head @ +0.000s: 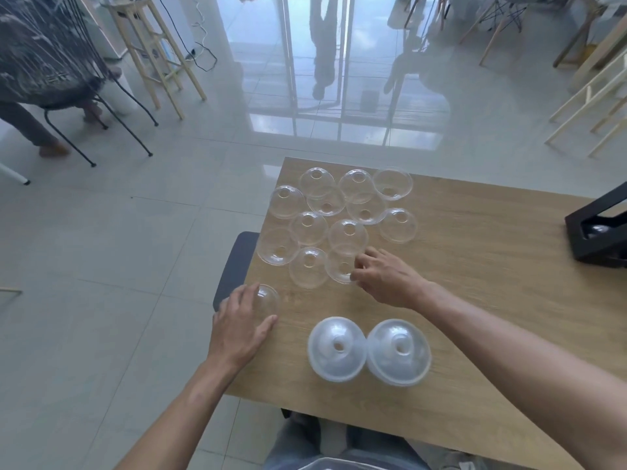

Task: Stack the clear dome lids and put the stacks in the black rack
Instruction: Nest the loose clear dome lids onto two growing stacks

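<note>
Clear dome lids [308,228], thirteen loose, crowd the desk [475,283] far-left. Left hand [239,329] cups one lid [268,301]; right hand [386,278] pinches another's [341,268] rim. Two stacks [337,349] stand near. The black rack [599,235] is cut off at right.

Setting: café-like or shared indoor room. Evidence: glossy pale tiled floor [135,232]; tall wooden stool [152,45]; black wire-leg chair [68,79]; light wood table [492,283]; further wooden chairs [597,103] at right; glass doors reflected in tiles.
</note>
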